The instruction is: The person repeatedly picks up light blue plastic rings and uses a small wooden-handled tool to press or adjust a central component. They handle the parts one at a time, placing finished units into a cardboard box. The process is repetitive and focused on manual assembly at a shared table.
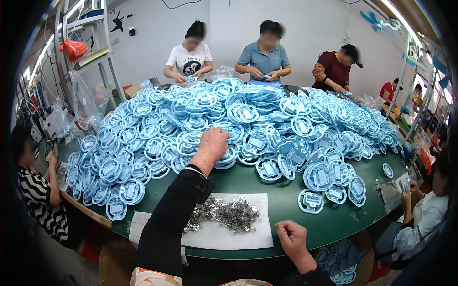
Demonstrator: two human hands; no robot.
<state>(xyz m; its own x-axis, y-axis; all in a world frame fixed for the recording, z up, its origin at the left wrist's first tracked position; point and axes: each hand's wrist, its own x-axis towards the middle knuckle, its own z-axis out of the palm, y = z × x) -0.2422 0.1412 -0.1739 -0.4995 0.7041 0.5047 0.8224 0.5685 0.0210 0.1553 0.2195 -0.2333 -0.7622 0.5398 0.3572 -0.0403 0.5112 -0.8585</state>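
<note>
A large heap of light-blue round plastic parts point(245, 113), ring-shaped with a small block across the middle, covers most of the table. My left hand point(213, 147) reaches into the heap's near side, its fingers curled down onto one of the blue round plastic parts; the fingertips are partly hidden. Nearer to me, a pile of small shiny metal pieces point(234, 214) lies on a white foam sheet point(260, 202), partly behind my left forearm. Just right of that sheet is my right hand point(292, 238), thumb and forefinger pinched together; anything between them is too small to name.
Beneath the green table's point(281, 214) front edge, a box holds more blue parts point(341, 260). Several people work around the table, including one at the right point(420, 209) and one at the left point(43, 190). Plastic bags point(86, 102) hang from a rack at the left.
</note>
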